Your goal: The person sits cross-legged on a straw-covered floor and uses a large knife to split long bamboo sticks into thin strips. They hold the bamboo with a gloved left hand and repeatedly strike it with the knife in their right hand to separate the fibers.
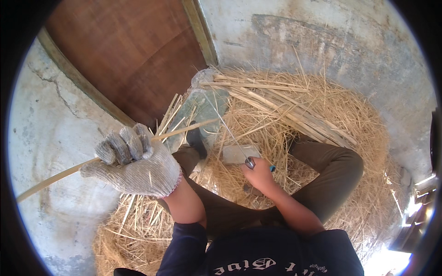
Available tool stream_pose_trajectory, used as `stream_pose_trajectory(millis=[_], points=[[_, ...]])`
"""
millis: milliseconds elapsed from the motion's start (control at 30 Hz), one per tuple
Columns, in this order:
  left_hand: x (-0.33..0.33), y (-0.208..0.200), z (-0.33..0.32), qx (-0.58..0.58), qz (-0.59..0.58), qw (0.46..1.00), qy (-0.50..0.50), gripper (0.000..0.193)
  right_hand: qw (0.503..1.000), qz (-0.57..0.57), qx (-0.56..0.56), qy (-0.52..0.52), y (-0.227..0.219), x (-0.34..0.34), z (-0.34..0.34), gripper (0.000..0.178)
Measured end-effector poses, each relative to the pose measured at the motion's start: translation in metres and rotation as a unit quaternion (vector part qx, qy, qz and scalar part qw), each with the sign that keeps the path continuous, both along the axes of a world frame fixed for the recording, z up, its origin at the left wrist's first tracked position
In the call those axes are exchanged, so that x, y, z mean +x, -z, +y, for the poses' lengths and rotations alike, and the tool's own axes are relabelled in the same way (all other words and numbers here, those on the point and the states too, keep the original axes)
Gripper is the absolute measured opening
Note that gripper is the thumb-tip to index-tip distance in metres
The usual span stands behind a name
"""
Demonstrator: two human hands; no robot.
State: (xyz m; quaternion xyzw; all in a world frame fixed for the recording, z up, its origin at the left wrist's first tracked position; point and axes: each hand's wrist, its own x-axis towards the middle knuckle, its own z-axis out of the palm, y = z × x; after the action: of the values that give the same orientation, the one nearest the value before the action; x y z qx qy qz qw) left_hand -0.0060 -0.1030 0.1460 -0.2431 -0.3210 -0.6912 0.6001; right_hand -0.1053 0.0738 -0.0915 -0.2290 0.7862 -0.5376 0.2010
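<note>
- The straw [373, 117] is spread before the wall [322, 32]; the door [129, 50] is set beyond its far left edge.
- The bundle [299, 120] is laid on the straw, from the middle of its far edge toward the right edge.
- The sheet [189, 109] is placed at the straw's far left corner, before the door.
- The block [232, 155] is set amid the straw, between the legs [334, 170].
- The strip [186, 129] is held slantwise in the left hand [133, 168], left of the block.
- The knife [229, 130] is held in the right hand [259, 175], just beside the block, and is pointed toward the sheet.
</note>
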Motion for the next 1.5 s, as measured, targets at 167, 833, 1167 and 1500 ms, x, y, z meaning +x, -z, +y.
stream_pose_trajectory(millis=[167,833,1167,1500], points=[[0.009,-0.002,0.006,0.014,0.006,1.0,-0.021,0.059,0.997,0.079,-0.005,0.01,-0.012,0.011,0.002,0.022],[0.065,-0.003,-0.031,-0.073,0.067,0.995,0.017,0.058,0.967,0.247,0.04,0.055,-0.021,-0.009,0.007,0.018],[0.064,0.003,-0.039,-0.024,0.059,0.998,-0.016,0.058,0.958,0.283,-0.043,0.019,-0.033,0.008,0.01,0.014],[0.056,0.005,-0.05,0.022,0.018,0.998,-0.054,0.053,0.963,0.251,0.093,0.015,-0.026,0.001,0.011,0.021]])
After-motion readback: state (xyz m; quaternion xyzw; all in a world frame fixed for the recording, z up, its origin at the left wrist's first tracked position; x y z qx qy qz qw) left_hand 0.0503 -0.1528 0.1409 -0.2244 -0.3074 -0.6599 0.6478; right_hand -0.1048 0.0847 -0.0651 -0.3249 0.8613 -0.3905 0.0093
